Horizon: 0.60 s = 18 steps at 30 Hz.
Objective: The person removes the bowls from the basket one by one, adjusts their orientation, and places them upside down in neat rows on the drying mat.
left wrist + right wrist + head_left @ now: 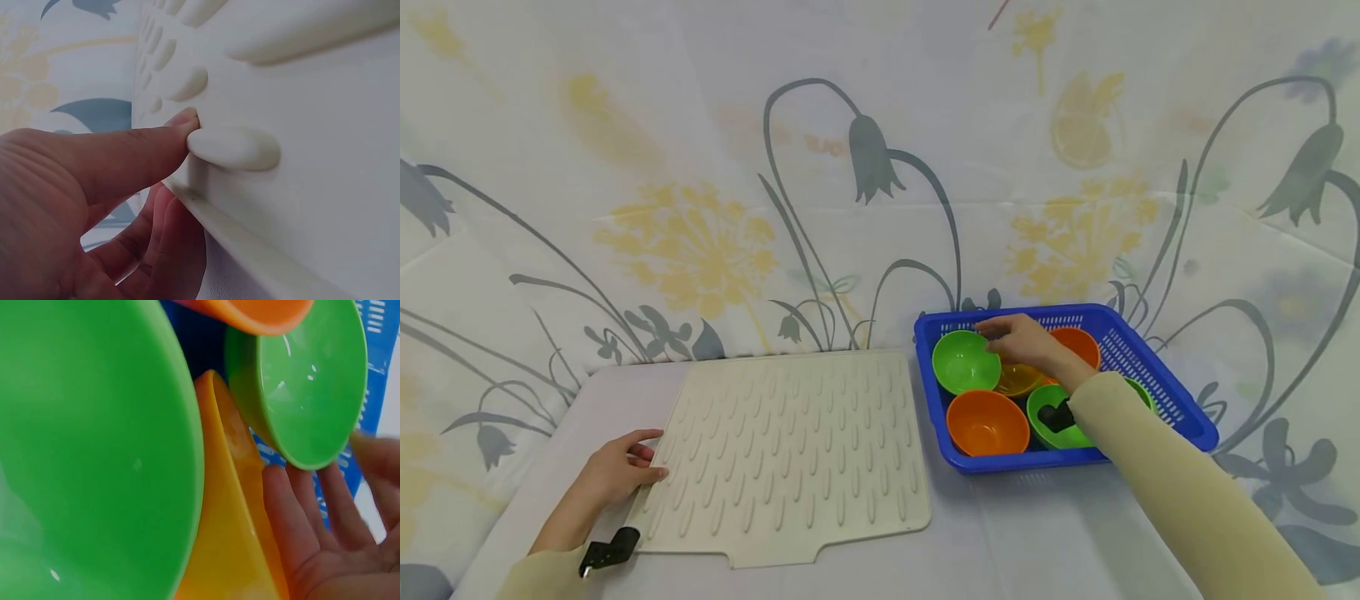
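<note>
My left hand [613, 472] pinches the left edge of a cream draining board [790, 450] with raised ribs. In the left wrist view the thumb [134, 156] lies on top beside a rib, with curled fingers under the edge. My right hand [1022, 340] is at the rim of a green bowl [964, 364] in the back left of a blue basket [928, 417]. The right wrist view shows fairly straight fingers [337, 506] reaching behind this green bowl [315, 387], with the thumb near its rim. A yellow bowl [228, 525] stands tilted beside the fingers.
Two orange bowls [988, 423] [1077, 344] and further green bowls [1056, 425] share the basket, partly hidden by the right forearm. The basket stands right of the board on a white-covered table [985, 533]. A flower-patterned cloth [880, 242] hangs behind.
</note>
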Each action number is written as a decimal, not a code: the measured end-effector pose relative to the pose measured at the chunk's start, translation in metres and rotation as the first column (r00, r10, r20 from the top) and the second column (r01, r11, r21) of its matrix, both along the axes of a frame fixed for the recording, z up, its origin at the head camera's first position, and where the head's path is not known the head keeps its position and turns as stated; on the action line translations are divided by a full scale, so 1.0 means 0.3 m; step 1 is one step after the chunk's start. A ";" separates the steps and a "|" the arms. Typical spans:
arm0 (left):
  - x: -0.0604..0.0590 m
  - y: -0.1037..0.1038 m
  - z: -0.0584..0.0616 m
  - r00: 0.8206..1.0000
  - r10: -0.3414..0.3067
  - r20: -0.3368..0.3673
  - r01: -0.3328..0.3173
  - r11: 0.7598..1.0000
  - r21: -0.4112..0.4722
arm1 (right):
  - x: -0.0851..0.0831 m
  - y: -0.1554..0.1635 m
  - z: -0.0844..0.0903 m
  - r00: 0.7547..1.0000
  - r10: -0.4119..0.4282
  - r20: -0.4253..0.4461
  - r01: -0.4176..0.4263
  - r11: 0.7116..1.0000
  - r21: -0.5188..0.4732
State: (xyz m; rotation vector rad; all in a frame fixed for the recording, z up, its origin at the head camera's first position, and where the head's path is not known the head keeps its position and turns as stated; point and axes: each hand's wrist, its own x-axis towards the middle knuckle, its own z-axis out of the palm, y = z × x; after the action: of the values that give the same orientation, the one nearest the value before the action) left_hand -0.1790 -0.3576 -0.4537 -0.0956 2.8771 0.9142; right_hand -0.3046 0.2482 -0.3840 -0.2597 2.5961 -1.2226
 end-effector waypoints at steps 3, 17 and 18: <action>0.003 0.001 0.001 1.000 0.003 0.004 -0.003 1.000 0.004 | 0.001 -0.012 -0.004 0.999 -0.031 -0.029 0.032 0.999 0.042; 0.000 0.007 0.012 1.000 0.016 0.013 -0.016 1.000 0.008 | 0.006 -0.020 -0.015 0.993 -0.082 -0.082 0.092 0.987 0.129; 0.000 0.007 0.010 1.000 0.018 0.014 -0.018 1.000 0.011 | 0.007 -0.022 -0.014 0.993 -0.085 -0.085 0.095 0.987 0.130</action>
State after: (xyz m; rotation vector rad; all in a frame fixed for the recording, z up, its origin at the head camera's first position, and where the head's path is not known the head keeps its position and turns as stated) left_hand -0.1789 -0.3555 -0.4506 -0.1267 2.8629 0.9293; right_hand -0.3026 0.2417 -0.3883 -0.1692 2.7719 -1.0798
